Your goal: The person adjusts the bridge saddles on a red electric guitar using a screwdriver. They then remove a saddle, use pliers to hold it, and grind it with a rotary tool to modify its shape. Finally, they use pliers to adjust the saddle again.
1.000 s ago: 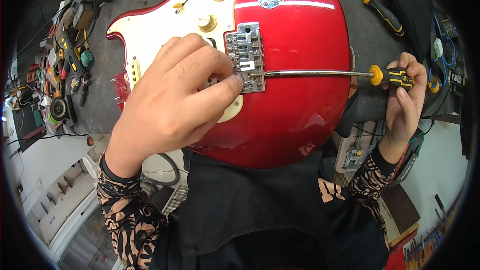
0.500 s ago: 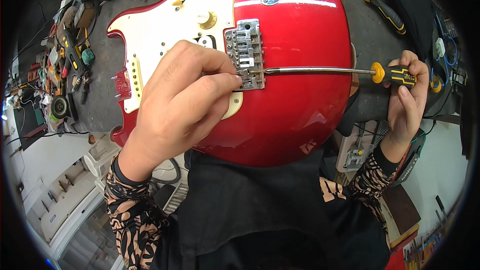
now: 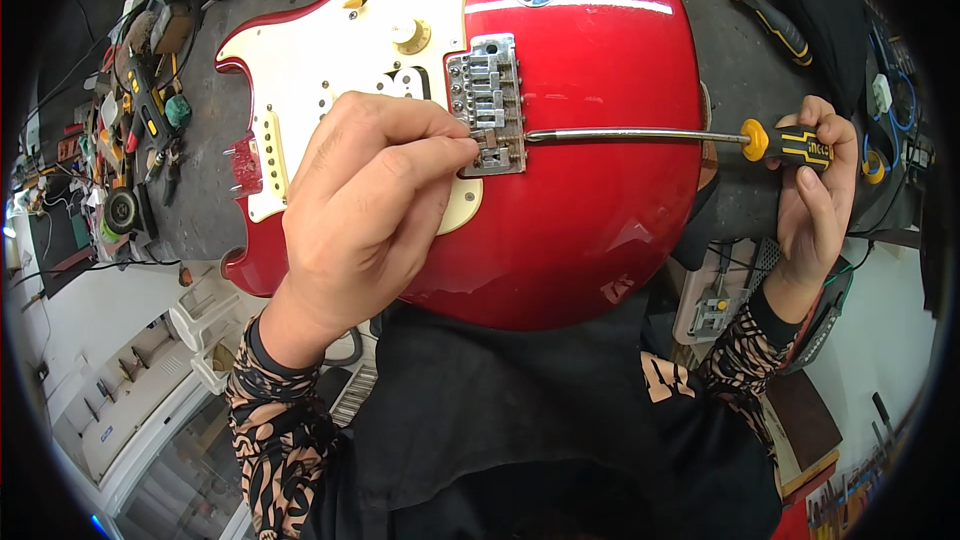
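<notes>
Lying beneath left hand (image 3: 365, 205), red guitar body (image 3: 590, 210), bridge (image 3: 487, 100) at fingertips (image 3: 464, 148)

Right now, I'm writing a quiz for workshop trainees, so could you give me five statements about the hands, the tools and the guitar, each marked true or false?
1. The right hand holds a screwdriver. True.
2. The left hand has its fingertips on a control knob. False: they are at the metal bridge.
3. The guitar body is red. True.
4. The screwdriver's tip points away from the bridge. False: it points at the bridge's edge.
5. A second screwdriver lies at the upper right. True.
</notes>
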A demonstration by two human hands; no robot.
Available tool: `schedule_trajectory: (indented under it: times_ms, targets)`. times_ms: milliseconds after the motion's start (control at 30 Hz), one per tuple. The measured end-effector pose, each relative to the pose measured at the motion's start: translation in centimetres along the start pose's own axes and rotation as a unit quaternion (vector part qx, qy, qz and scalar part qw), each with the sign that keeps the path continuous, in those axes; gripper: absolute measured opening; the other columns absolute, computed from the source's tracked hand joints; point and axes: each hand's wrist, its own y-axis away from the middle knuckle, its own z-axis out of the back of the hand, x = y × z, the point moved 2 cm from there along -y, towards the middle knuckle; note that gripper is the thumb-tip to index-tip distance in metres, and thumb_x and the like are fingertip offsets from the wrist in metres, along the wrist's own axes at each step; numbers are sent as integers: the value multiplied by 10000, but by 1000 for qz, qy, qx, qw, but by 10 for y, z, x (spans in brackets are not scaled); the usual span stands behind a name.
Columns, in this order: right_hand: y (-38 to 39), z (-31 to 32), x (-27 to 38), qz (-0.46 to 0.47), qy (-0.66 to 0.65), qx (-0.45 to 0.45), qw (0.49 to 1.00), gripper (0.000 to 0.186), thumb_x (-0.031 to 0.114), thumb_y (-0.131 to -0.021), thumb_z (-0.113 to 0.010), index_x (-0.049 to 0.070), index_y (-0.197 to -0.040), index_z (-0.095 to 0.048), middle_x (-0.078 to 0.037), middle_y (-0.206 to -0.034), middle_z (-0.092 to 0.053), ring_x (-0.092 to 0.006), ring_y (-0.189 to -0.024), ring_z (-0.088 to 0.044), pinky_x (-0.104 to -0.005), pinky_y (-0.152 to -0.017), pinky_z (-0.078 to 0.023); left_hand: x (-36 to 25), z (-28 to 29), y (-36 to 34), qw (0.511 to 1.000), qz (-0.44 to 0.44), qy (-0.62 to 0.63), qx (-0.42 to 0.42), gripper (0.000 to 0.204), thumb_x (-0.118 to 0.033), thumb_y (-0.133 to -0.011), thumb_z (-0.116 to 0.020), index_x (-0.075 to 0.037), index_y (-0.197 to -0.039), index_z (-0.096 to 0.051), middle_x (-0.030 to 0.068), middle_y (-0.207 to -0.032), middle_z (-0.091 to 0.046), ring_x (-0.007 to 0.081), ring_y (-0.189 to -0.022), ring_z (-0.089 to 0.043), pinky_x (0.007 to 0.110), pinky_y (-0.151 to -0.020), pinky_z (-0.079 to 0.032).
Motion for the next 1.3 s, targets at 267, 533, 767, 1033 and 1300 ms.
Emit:
schedule_trajectory:
  times_ms: [267, 533, 767, 1033, 1300]
  targets:
    - [0, 1, 0, 2, 4, 3, 1000, 505, 198, -900, -675, 50, -1348, -494, -153, -1332, -455, -244, -1160, -569, -354, -908, -498, -4, 5, -5, 996, -17, -80, 23, 290, 116, -778, -787, -16, -1034, -756, 102, -1011, -742, 287, -926, -648, 392, -819, -515]
    - [0, 2, 0, 3, 12, 3, 1000, 506, 207, -897, -677, 56, -1344, -496, -154, -1336, -451, -244, -1167, -563, -344, -903, -496, -8, 3, -5, 993, -9, -112, 25, 322, 100, -742, -820, -33, -1027, -749, 81, -964, -723, 284, -899, -634, 392, -784, -503]
    - [0, 2, 1, 0, 13, 6, 1000, 505, 207, -902, -673, 53, -1347, -490, -158, -1346, -443, -244, -1173, -559, -346, -906, -494, -7, 4, -9, 993, -18, -106, 46, 342, 98, -731, -819, -29, -1041, -749, 84, -963, -718, 292, -874, -638, 398, -766, -510]
    - [-1, 1, 0, 4, 12, 6, 1000, 499, 200, -902, -670, 58, -1347, -493, -155, -1337, -443, -238, -1152, -556, -343, -896, -492, -10, 2, -9, 981, -66, -173, 57, 391, 52, -686, -812, -24, -1063, -742, 96, -971, -700, 303, -873, -652, 409, -745, -524]
    - [0, 3, 0, 6, 13, 13, 1000, 497, 201, -898, -668, 56, -1339, -492, -159, -1325, -440, -240, -1143, -553, -339, -894, -495, -10, 6, -15, 970, -97, -201, 92, 377, 35, -668, -803, -12, -1031, -712, 106, -968, -687, 314, -868, -651, 411, -723, -526]
